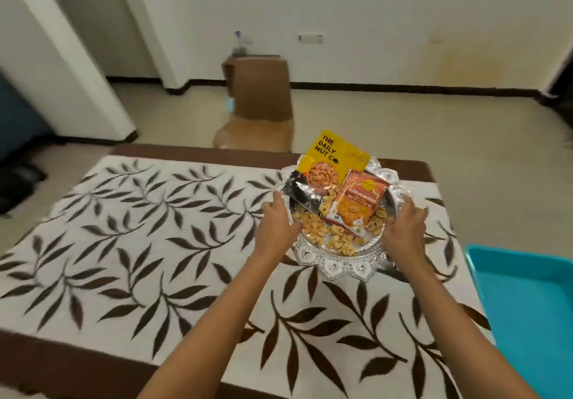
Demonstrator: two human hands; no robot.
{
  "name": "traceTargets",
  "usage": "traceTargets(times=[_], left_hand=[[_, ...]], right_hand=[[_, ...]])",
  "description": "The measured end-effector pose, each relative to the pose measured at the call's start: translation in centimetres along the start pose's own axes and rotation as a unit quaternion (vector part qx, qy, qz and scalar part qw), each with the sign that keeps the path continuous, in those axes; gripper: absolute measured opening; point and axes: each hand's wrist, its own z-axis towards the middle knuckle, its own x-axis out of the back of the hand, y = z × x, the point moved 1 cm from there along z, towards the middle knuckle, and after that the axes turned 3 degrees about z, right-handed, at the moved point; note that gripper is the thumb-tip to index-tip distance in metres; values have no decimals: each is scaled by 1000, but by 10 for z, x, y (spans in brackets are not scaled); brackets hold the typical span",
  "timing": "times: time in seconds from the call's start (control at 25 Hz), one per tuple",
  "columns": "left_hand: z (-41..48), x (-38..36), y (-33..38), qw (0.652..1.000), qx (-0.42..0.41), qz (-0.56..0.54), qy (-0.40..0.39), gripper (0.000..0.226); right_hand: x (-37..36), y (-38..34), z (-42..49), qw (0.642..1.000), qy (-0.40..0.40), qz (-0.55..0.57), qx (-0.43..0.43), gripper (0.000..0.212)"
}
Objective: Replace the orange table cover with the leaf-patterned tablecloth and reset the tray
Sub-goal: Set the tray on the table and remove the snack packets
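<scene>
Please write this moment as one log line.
left hand: grips silver tray rim | right hand: grips rim | leaf-patterned tablecloth: laid

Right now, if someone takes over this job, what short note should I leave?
Left hand grips the left rim of the round silver embossed tray; right hand grips its right rim. The tray, carrying a yellow nut pouch, an orange snack packet, a black packet and loose snacks, is over the far right of the white leaf-patterned tablecloth, which is already spread. Orange cover: not in view. To do: probably settle tray, release.
</scene>
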Motion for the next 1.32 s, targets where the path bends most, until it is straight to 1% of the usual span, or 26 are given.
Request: traceTargets(times=[0.16,0.32,0.4,0.48,0.56,0.64,0.76,0.84,0.92,0.96,1.04,1.12,1.16,1.24,1.32], left_hand=[[-16,58,-111,994,98,10,53,82],[-22,98,-185,985,152,-4,81,77],[-17,115,-212,983,162,-23,88,74],[-6,127,-236,983,155,-38,91,72],[8,134,-256,984,147,-48,93,70],[21,135,-270,984,143,-51,91,67],[37,131,-284,984,139,-55,94,63],[43,129,-293,983,153,-56,86,65],[49,127,-303,982,175,-23,71,68],[52,126,-305,980,183,6,76,67],[55,126,-304,973,182,51,131,63],[61,128,-299,965,172,60,190,55],[66,131,-296,963,173,62,198,54],[78,138,-289,962,178,68,196,52],[91,144,-284,961,179,72,196,40]], right_hand=[[-95,-87,-33,994,-73,34,75,45],[-157,-156,-61,986,-131,35,97,44],[-178,-182,-68,984,-143,32,103,45],[-196,-201,-71,982,-151,26,110,48],[-214,-213,-71,980,-170,25,97,50],[-228,-219,-70,979,-182,17,88,53],[-242,-220,-66,979,-172,-9,106,56],[-246,-223,-64,979,-163,-48,115,57],[-248,-225,-64,977,-140,-105,122,56],[-247,-226,-64,977,-122,-126,125,55],[-244,-231,-60,978,-80,-125,150,50],[-244,-241,-51,979,-59,-101,167,49],[-245,-248,-46,980,-71,-107,154,55],[-249,-261,-40,977,-121,-136,111,65],[-254,-269,-37,973,-166,-139,79,62]])
